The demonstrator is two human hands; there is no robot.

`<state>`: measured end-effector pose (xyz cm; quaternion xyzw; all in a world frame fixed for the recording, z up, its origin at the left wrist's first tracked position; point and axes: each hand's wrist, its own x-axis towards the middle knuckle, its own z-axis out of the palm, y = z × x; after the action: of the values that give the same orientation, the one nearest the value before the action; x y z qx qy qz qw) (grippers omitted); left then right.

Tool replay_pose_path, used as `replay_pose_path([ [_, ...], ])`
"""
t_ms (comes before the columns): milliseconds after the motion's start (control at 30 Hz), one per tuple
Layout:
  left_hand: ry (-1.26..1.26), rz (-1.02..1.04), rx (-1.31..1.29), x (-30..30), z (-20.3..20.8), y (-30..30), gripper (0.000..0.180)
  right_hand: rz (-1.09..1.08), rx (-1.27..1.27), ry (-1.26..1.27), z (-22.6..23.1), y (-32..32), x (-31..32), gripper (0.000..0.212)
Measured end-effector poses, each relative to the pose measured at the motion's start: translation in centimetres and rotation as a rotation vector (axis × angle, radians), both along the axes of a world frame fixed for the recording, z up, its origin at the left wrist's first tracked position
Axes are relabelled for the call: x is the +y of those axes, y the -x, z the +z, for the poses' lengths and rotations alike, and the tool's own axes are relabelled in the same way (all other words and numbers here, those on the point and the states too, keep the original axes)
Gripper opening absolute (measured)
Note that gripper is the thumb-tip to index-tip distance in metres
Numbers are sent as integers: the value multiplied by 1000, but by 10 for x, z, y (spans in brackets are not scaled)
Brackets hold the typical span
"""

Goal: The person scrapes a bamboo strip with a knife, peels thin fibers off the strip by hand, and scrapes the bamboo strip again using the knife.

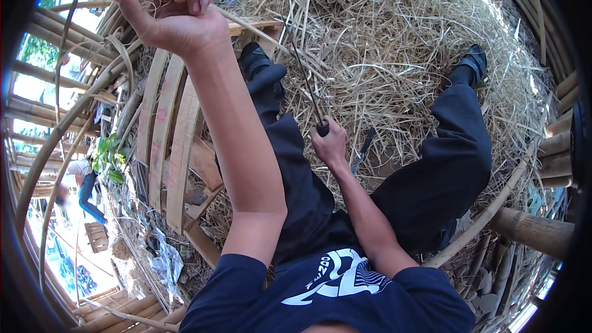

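Note:
Raised at the upper left, my left hand has its fingers curled around a long pale bamboo strip. The strip runs from the top left edge down to the right, over the shavings. Low between my legs, my right hand grips the dark handle of a long knife. Its thin dark blade points up and away from me. In this view the blade crosses the strip's lower part; whether they touch I cannot tell.
Bamboo shavings cover the ground ahead. Wooden slats stand by my left leg. A dark-handled tool lies right of my right hand. A thick bamboo pole juts in at right. A person is beyond the bamboo rails at left.

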<state>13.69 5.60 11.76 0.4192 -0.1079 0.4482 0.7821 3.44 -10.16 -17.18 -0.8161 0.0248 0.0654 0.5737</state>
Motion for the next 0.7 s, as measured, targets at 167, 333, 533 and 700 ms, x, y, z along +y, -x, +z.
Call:
replay_pose_path([
  [167, -50, -33, 2, -13, 2, -1, 63, -61, 258, 195, -103, 11, -26, 28],
  [333, 33, -37, 2, -7, -2, -1, 64, -88, 511, 210, -71, 8, -12, 30],
  [533, -3, -65, 0, -6, -1, -1, 67, 12, 117, 150, 12, -9, 1, 30],
  [700, 22, -184, -16, -1, 2, -7, 70, 1, -75, 22, -18, -2, 2, 22],
])
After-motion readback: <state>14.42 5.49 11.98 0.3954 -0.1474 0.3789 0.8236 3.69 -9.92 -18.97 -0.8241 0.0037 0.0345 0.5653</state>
